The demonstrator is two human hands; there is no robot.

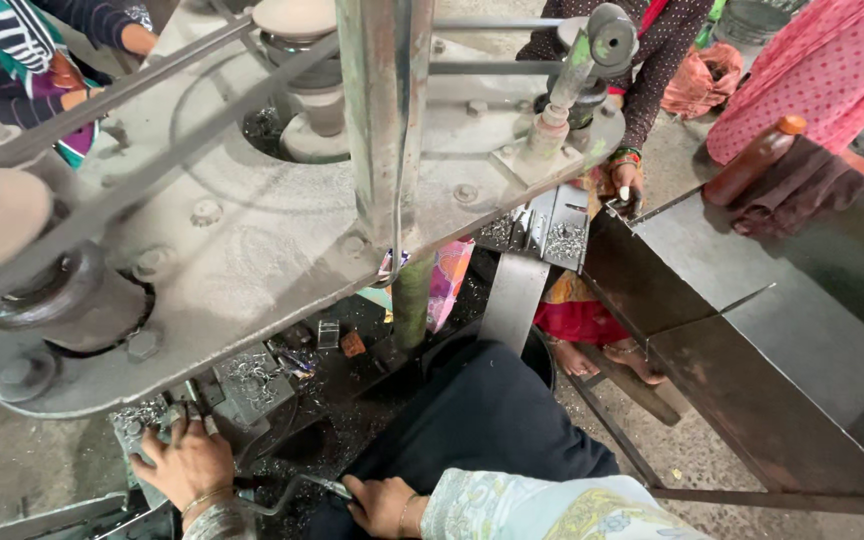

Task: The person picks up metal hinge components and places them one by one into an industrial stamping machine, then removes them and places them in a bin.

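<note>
My left hand (188,462) lies at the lower left with its fingers spread, fingertips on a small metal tray (137,420) of shiny little metal parts under the grey machine plate (252,230). A metal block fixture (252,380) sits just right of those fingers. My right hand (380,503) is closed around the end of a thin bent metal lever (292,488) that runs left toward my left wrist. My dark-trousered knee (482,420) rises between my hands and the machine's post (412,300).
Across the machine, another person's hand (626,187) rests by a second tray of metal parts (552,238). A third person in striped clothing (12,50) is at the top left. A dark metal trough (752,330) fills the right, with a brown bottle (755,158) beyond it.
</note>
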